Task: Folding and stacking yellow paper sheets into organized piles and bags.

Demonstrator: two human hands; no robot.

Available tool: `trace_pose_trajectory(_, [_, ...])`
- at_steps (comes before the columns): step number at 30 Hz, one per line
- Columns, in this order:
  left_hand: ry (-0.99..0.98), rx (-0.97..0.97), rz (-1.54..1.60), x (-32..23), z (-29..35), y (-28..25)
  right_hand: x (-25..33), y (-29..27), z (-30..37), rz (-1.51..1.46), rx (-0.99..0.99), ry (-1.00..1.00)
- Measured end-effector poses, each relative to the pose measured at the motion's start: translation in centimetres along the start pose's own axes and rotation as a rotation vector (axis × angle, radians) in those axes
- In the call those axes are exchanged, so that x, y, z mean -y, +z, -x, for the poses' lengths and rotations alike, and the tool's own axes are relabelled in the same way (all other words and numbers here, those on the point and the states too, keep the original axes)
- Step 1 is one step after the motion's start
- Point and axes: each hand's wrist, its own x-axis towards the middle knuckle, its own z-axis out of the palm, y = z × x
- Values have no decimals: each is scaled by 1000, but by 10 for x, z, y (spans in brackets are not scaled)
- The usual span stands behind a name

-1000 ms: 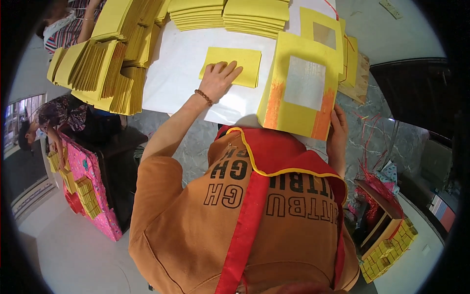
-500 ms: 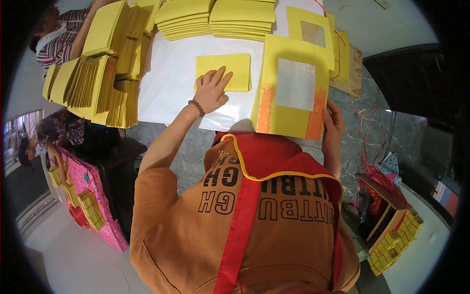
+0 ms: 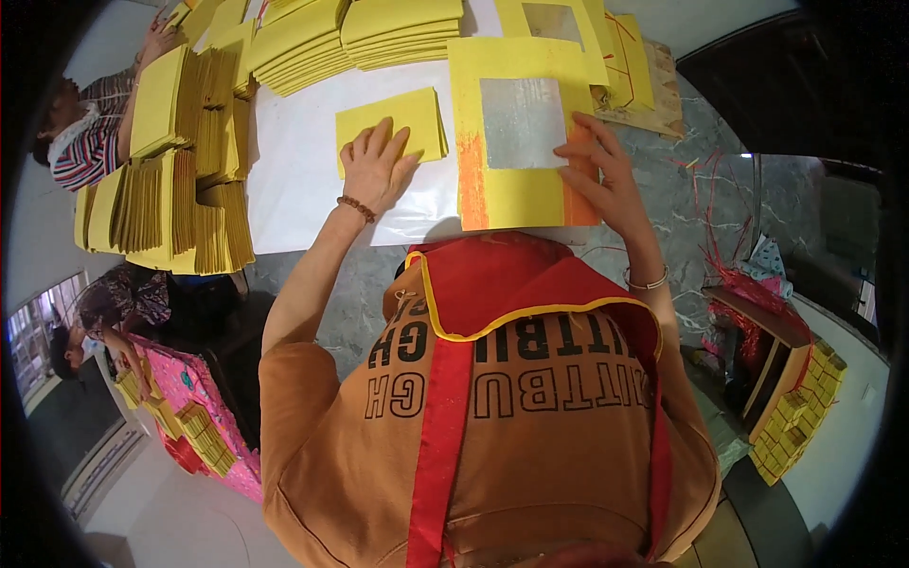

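Note:
A folded piece of yellow paper [image 3: 417,123] lies on the white-covered table, tilted a little. My left hand [image 3: 377,163] rests on its lower edge, palm down with fingers spread. To the right is a stack of larger yellow sheets [image 3: 511,197], the top one bearing a silver square [image 3: 521,123] and orange streaks down both lower sides. Over the stack's right side my right hand [image 3: 606,170] is open, its fingers stretched out and apart towards the silver square. No sheet is lifted by either hand.
Folded yellow paper bundles [image 3: 402,33] line the table's far side, and more piles [image 3: 166,208] stand at left. Further sheets lie on a wooden board [image 3: 653,114] at far right. Another person [image 3: 90,142] sits at upper left. A pink-covered table [image 3: 204,398] stands lower left.
My right hand has come from the stack's right edge up over its top sheet. The folded paper under my left hand has turned slightly. The whole view has shifted.

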Motion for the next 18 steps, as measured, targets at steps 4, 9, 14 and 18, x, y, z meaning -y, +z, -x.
trace_pose_trajectory(4, [51,-162,340,-36,-28,-46,3,3,0,-225,-14,41])
trace_pose_trajectory(9, [401,-21,455,-98,-33,-86,1,1,-3,-208,-13,18])
trace_pose_trajectory(14, [537,-3,282,-101,-36,-88,-3,7,1,-338,-26,67])
trace_pose_trajectory(18, [520,-17,544,-102,-41,-91,-6,8,4,-455,-30,125])
